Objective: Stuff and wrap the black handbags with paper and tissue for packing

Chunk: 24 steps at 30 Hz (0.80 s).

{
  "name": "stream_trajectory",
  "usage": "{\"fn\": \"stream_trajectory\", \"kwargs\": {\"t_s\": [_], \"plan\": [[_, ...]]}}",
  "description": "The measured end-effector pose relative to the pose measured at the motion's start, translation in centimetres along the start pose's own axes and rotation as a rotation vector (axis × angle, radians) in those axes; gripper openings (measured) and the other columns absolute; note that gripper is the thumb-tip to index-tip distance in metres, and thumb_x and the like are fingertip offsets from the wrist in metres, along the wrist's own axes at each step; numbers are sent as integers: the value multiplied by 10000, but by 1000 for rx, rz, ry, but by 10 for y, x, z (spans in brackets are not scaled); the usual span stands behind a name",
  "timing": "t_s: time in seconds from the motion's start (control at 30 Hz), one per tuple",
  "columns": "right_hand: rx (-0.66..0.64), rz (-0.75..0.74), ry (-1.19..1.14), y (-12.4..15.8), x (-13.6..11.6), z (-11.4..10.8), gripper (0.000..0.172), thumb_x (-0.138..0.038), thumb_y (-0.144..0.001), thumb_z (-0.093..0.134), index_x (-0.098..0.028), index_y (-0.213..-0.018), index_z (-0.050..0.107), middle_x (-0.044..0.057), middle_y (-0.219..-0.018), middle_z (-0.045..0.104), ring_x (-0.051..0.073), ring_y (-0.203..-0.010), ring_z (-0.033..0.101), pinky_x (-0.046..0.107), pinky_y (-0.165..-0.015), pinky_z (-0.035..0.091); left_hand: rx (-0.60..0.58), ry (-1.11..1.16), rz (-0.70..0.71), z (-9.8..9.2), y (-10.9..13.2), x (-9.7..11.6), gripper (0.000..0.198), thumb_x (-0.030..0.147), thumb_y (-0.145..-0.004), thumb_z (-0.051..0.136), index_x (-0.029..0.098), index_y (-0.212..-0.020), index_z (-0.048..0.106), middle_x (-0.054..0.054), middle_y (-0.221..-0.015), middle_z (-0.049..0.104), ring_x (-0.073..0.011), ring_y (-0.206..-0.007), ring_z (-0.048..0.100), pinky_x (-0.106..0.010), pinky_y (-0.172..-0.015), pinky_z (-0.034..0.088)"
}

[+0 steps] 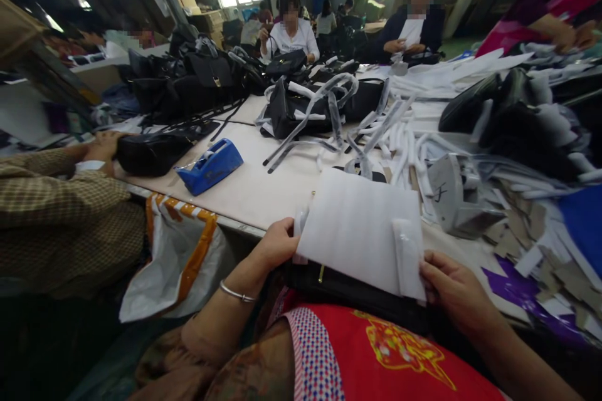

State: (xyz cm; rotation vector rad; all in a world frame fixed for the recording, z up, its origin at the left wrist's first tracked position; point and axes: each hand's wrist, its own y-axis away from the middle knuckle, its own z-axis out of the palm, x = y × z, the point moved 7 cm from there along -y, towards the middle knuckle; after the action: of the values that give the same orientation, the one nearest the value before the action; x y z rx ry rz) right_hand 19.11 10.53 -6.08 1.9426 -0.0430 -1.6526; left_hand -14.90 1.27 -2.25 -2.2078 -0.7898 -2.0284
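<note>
A white foam sheet [357, 225] lies over a black handbag [348, 291] at the near table edge, just above my red apron. My left hand [277, 244] pinches the sheet's left edge, thumb on top. My right hand [446, 288] grips the sheet's lower right corner, beside a small white strip [405, 250] lying on the sheet. Most of the bag is hidden under the sheet.
A blue tape dispenser [211, 166] sits left of centre on the table [263, 188]. Black bags with wrapped handles [310, 106] pile further back. Cardboard scraps [531, 244] lie at right. A person in a checked sleeve [61, 213] works at left; others sit across.
</note>
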Motion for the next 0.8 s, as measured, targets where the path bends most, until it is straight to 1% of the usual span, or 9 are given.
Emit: {"fn": "stream_trajectory", "kwargs": {"t_s": [0.1, 0.2, 0.3, 0.43, 0.5, 0.57, 0.63, 0.73, 0.8], "plan": [[114, -14, 8, 9, 10, -11, 389, -569, -795, 673, -201, -788, 548, -49, -547, 479, 93, -434, 449, 207, -411, 330, 9, 72, -28, -8, 14, -14, 325, 343, -687, 789, 144, -935, 721, -56, -835, 728, -190, -731, 637, -272, -651, 499], [87, -50, 128, 13, 8, -13, 383, -575, -817, 645, -201, -807, 562, -34, -552, 509, 104, -446, 460, 222, -426, 359, -16, 157, 3, -14, 32, -15, 354, 375, -679, 817, 148, -927, 706, -50, -835, 715, -184, -729, 637, -293, -697, 520], [-67, -107, 257, 7, -6, -6, 371, -567, -830, 629, -200, -821, 577, -40, -539, 501, 104, -451, 455, 223, -443, 361, -103, 113, 61, -11, 45, 1, 349, 342, -673, 823, 148, -942, 715, -65, -866, 711, -213, -798, 645, -325, -767, 527], [-322, -92, 376, -7, -22, 7, 324, -513, -814, 657, -194, -843, 610, -44, -562, 504, 101, -471, 442, 213, -435, 330, -222, -117, 216, 2, 45, 29, 226, 316, -766, 726, 167, -933, 755, -81, -917, 706, -223, -872, 630, -313, -826, 492], [-419, -57, 413, -12, -27, 12, 292, -477, -810, 659, -188, -844, 632, -43, -583, 512, 97, -479, 436, 208, -431, 321, -161, -202, 248, 2, 35, 33, 201, 308, -807, 666, 174, -922, 764, -80, -903, 712, -214, -848, 627, -304, -810, 479], [-458, -25, 443, -14, -29, 14, 264, -442, -788, 670, -180, -791, 641, -42, -571, 509, 93, -473, 431, 206, -425, 315, -25, -230, 213, -4, 22, 27, 187, 285, -791, 663, 171, -901, 763, -76, -851, 724, -208, -785, 624, -298, -762, 473], [-428, 1, 459, -14, -30, 13, 252, -425, -755, 677, -179, -731, 630, -47, -534, 494, 91, -451, 421, 206, -413, 304, 37, -229, 155, -5, 10, 15, 157, 248, -740, 687, 165, -851, 759, -69, -787, 729, -205, -724, 618, -290, -706, 464], [-329, 25, 464, -12, -29, 12, 269, -449, -736, 653, -191, -691, 596, -60, -479, 456, 88, -414, 396, 206, -397, 280, -16, -241, 103, 3, 2, 3, 118, 236, -721, 675, 160, -784, 740, -59, -735, 726, -197, -676, 610, -272, -636, 446], [-257, 17, 484, -11, -28, 12, 294, -473, -743, 626, -199, -659, 560, -64, -464, 433, 87, -406, 383, 209, -394, 268, -18, -267, 69, 3, 2, -1, 125, 268, -738, 661, 158, -759, 715, -40, -684, 703, -173, -623, 581, -252, -578, 419]]}}
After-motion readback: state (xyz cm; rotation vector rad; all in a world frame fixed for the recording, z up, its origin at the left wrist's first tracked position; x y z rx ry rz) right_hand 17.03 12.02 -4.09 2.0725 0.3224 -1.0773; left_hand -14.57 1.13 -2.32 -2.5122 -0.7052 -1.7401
